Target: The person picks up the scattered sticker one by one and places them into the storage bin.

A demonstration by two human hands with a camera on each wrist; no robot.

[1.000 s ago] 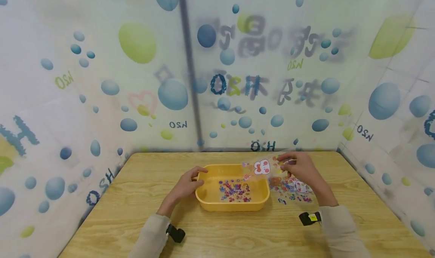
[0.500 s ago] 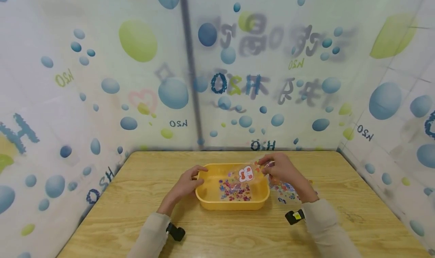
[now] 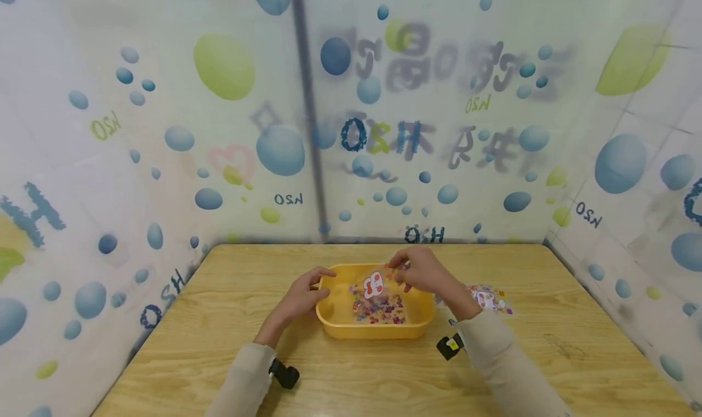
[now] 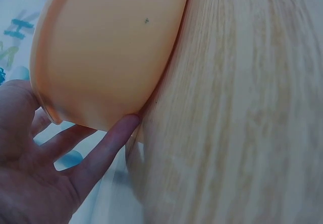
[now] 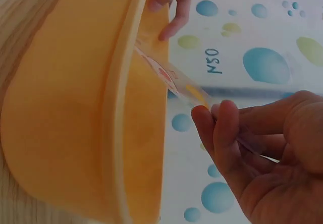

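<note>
Surface (image 3: 351, 380): wood-grained, smooth, faint shine. Basin (image 3: 375, 331), toward its far edge: smooth moulded plastic, soft sheen. Held packet (image 3: 373, 285): clear plastic film, glossy. Second packet (image 3: 490, 299), nearer right edge: looks like similar film. Sleeves (image 3: 501, 356): matt cloth. Wall covering (image 3: 455, 213): smooth, material unclear.

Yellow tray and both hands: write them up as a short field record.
tray: yellow, on a wooden table
left hand: grips the tray's left end
right hand: pinches clear printed film over the tray
tray contents: small colourful patches; loose or printed, cannot tell
right of tray: printed pieces, partly hidden
</note>
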